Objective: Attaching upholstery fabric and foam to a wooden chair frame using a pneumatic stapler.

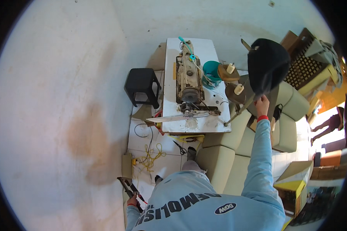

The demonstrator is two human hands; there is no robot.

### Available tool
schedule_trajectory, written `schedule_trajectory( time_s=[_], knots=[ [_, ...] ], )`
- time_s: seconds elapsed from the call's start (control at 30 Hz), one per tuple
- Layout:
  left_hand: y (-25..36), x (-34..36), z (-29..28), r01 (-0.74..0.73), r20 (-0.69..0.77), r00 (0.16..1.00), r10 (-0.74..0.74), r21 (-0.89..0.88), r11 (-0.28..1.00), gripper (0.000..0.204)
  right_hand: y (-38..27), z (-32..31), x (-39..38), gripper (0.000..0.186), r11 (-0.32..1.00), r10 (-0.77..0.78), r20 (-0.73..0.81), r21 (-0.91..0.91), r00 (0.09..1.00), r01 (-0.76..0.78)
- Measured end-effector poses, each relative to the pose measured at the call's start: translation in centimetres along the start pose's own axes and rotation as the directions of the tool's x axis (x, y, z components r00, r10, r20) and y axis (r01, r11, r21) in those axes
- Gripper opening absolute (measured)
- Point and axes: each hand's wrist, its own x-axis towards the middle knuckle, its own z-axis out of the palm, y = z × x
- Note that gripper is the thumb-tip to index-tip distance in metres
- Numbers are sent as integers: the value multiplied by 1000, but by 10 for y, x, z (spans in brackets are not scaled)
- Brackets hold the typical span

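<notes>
My right hand [261,104], at the end of an outstretched arm, is closed at the lower edge of a large black cloth-like piece [268,63]. That piece hangs beside the wooden thread stand at the right of the sewing table. Low at the left, my left hand [133,200] is closed around a dark, long tool [126,187] with a red part; its exact kind cannot be made out. An industrial sewing machine [189,73] lies along the white table [210,125], with a long blade-like strip [173,118] across the near end.
A teal bucket [211,71] and thread cones [239,89] stand right of the machine. A black stool [140,85] is left of the table. Yellow cord [152,155] and black scissors [180,148] lie on the floor. A beige sofa [219,163] stands at right; a person [332,122] is far right.
</notes>
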Motion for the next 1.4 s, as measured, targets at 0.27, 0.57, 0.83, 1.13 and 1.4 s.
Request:
schedule_trajectory(
  time_s=[0.27,0.57,0.83,1.13,1.4],
  knots=[
    [-2,-116,123,78,21,997,-81,96,992,50,67,111,155,29,943,3,375,-309,927,122],
    [-8,-202,186,203,-8,979,-203,-18,979,43,88,206,197,33,930,-1,422,-332,906,156],
    [48,-207,155,169,-41,984,-172,-65,983,38,128,166,176,37,990,-2,328,-135,945,49],
    [126,-158,109,-6,59,998,4,41,999,33,147,-29,54,41,962,139,273,191,952,-195],
    [158,-91,85,-187,185,973,142,260,947,42,27,-154,-140,50,861,464,-103,-181,880,-475]
  ],
)
